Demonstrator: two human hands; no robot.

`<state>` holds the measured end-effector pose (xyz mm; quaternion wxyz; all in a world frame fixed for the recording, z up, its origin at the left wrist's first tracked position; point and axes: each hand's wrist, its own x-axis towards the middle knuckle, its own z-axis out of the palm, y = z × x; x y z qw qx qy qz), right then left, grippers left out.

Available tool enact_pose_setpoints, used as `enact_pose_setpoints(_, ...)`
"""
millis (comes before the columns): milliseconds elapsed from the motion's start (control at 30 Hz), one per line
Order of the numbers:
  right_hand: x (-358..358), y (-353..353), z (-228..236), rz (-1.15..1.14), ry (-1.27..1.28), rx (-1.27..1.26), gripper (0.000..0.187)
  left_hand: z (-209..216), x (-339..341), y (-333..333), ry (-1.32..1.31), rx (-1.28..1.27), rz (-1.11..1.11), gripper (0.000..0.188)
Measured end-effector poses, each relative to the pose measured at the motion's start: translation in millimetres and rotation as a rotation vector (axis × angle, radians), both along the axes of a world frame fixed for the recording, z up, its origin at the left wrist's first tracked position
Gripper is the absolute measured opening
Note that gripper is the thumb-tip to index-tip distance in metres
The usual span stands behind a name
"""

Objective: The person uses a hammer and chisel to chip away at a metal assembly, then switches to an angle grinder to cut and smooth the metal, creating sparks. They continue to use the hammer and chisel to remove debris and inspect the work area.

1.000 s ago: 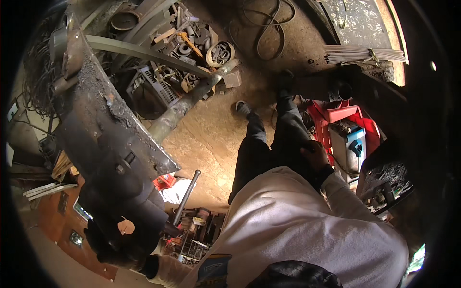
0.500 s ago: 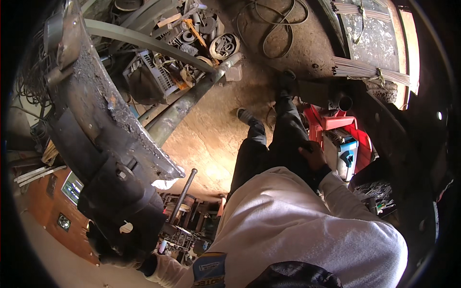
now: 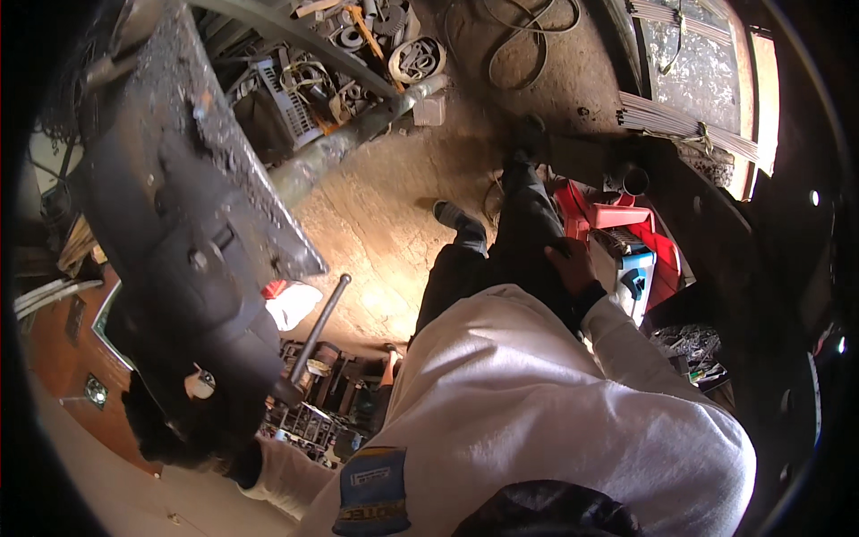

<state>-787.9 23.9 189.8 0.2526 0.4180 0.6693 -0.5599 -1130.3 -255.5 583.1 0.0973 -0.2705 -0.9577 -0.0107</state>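
My left hand (image 3: 183,438) reaches up at the lower left, dark against the underside of a large black, greasy metal machine part (image 3: 201,304). Its fingers are lost in shadow, so a grip cannot be made out. A small round hole in that part lets light through. Beside it a metal lever (image 3: 322,318) with a rounded end slants upward. My right hand (image 3: 574,267) rests on my right thigh, thumb apart from the fingers, holding nothing. Just right of this hand stands a red frame (image 3: 617,217) around a blue and white box-shaped machine (image 3: 633,273).
A thick pipe (image 3: 353,134) crosses the upper left, beside a heap of scrap parts and a round container of metal rings (image 3: 418,59). A cable (image 3: 519,54) lies coiled on the floor. Bundled thin rods (image 3: 684,125) lie at the upper right. Dark steel beams line the right side.
The view has shifted, and the black machine part and my left arm now appear farther left. A red and white thing shows more behind the part. My right hand stays on my thigh.
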Motion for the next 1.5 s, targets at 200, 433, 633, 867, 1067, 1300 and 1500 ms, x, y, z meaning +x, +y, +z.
enact_pose_setpoints(200, 8, -18, 2, -0.003, 0.049, 0.051, 0.044, -18, 0, 14, 0.295, -0.091, -0.268, 0.067)
enact_pose_setpoints(433, 26, -50, -1, 0.011, -0.013, 0.051, 0.046, 20, -6, -78, 0.267, -0.189, -0.374, 0.062)
enact_pose_setpoints(633, 54, -97, -19, 0.135, 0.011, 0.195, 0.047, -9, 54, -136, 0.254, 0.618, -0.122, 0.033)
enact_pose_setpoints(867, 60, -157, -38, 0.316, 0.061, 0.338, 0.048, -195, 231, -301, -0.439, 0.978, 0.572, 0.036)
enact_pose_setpoints(1067, 46, -169, -28, 0.523, 0.217, 0.341, 0.042, -288, 368, -359, -0.699, 0.659, 0.685, 0.031)
enact_pose_setpoints(1300, 47, -169, -52, 1.285, 0.315, 0.578, 0.029, -302, 348, -368, -0.959, 0.404, 0.859, 0.04)
enact_pose_setpoints(1500, 38, -204, -86, 0.839, 0.336, 0.403, 0.031, -369, 268, -433, -1.094, -0.243, 0.076, 0.042)
